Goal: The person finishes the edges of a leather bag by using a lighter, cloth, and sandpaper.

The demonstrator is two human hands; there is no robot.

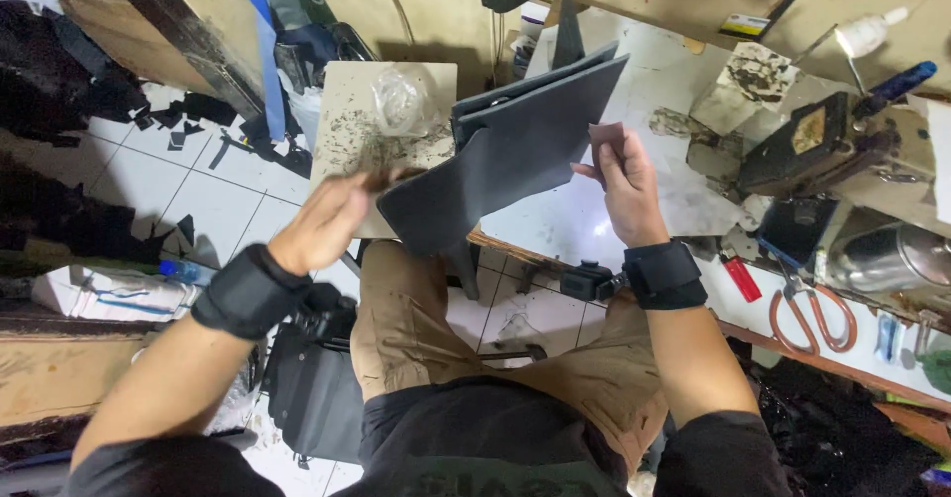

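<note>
Grey sheet pieces (505,150), flat, matte and stiff-looking, with straight cut edges, held up in the air over the lap, in front of the near edge of the white worktable (594,224). Long axis slanted from lower left to upper right, upper corners pointing toward the table's far edge. Left hand (332,221) clenched on the lower left end, gripping it. Right hand (624,185) pinching the right edge between thumb and fingers. Black padded bands on both wrists. Orange-handled scissors (814,319) lying near the table's right edge.

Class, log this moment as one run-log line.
left hand: grips grey sheet edge | right hand: holds small pinkish piece | scissors: on bench
</note>
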